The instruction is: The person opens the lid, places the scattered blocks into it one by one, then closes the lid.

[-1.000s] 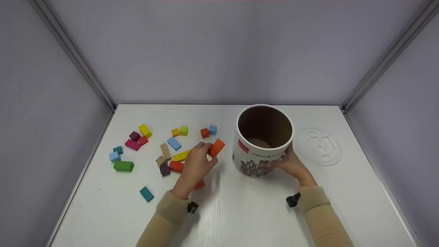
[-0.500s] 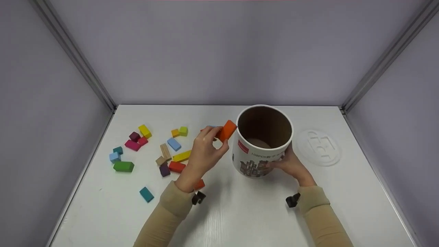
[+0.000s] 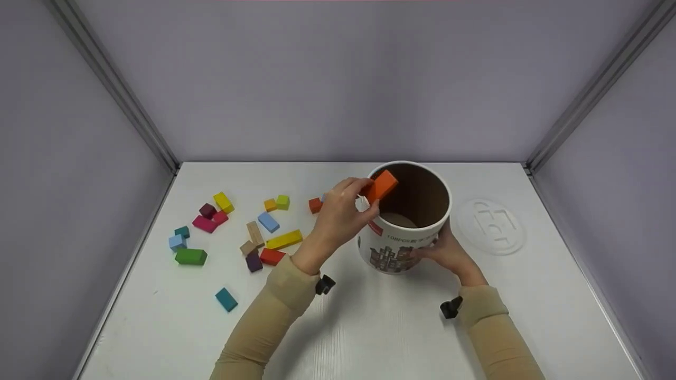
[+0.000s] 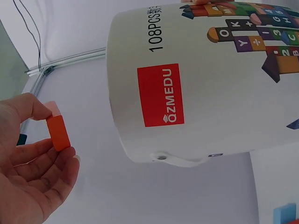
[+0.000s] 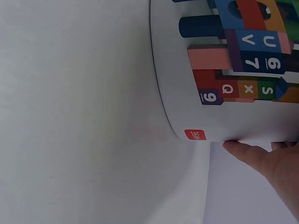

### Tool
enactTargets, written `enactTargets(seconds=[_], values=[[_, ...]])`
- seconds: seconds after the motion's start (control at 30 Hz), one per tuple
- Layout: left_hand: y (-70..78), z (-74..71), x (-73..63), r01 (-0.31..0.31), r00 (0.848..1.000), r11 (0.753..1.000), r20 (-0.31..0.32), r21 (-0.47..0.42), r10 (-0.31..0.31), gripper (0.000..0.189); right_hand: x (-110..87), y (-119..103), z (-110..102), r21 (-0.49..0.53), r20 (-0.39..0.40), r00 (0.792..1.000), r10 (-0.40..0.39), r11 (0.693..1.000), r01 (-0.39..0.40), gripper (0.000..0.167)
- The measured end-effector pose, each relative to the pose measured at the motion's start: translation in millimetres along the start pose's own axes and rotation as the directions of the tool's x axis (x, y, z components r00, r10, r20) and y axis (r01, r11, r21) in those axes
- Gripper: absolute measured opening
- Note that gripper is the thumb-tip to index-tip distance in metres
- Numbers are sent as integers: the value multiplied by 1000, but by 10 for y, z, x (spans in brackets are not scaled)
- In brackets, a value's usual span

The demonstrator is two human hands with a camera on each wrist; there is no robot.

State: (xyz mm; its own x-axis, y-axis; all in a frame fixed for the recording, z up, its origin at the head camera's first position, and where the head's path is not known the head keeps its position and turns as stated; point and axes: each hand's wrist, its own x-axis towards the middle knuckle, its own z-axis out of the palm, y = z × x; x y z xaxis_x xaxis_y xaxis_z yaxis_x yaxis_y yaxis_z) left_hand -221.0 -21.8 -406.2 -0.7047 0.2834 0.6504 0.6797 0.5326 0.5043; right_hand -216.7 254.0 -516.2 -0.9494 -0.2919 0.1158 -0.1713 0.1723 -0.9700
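Observation:
In the head view my left hand (image 3: pixel 340 216) pinches an orange block (image 3: pixel 383 184) between thumb and fingers, over the left rim of a tall white bucket (image 3: pixel 391 253). The left wrist view shows the same orange block (image 4: pixel 58 133) gripped at its ends, beside the printed bucket wall (image 4: pixel 210 102). The bucket stands upright with its mouth uncovered; part of its brown inner wall and pale bottom show. My right hand (image 3: pixel 451 256) holds the bucket's right side, thumb on the front and fingers partly hidden behind. A fingertip (image 5: pixel 231 145) presses the wall in the right wrist view.
Several coloured blocks lie scattered on the left half of the white table (image 3: pixel 359 338), among them a green block (image 3: pixel 190 257), a yellow block (image 3: pixel 284 239) and a teal block (image 3: pixel 226 299). A clear round lid (image 3: pixel 491 227) lies right of the bucket. Grey panels enclose the table.
My left hand has carried the orange block up and to the right, from beside the bucket to over its mouth. The right hand and the bucket have stayed put.

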Motion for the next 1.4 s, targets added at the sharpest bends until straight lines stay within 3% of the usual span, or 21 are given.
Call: enactTargets(seconds=[0.4,0.83,1.0,1.2,1.4], values=[[-46,218,122,43,988,996,143,82,-55,29,5,92,-23,-24,-2,999,35,999,-35,129],[-72,300,139,-15,980,982,196,190,-23,26,9,-18,-8,4,12,1000,-15,1000,15,128],[-68,293,96,-41,985,983,170,179,11,36,-9,-10,-7,-7,8,1000,-7,1000,7,129],[-86,204,-34,-70,995,985,77,160,59,42,-22,-21,4,-33,-8,1000,12,999,-12,131],[-176,75,-262,-39,999,985,34,169,34,44,-13,-11,3,-18,-8,1000,22,1000,-22,130]])
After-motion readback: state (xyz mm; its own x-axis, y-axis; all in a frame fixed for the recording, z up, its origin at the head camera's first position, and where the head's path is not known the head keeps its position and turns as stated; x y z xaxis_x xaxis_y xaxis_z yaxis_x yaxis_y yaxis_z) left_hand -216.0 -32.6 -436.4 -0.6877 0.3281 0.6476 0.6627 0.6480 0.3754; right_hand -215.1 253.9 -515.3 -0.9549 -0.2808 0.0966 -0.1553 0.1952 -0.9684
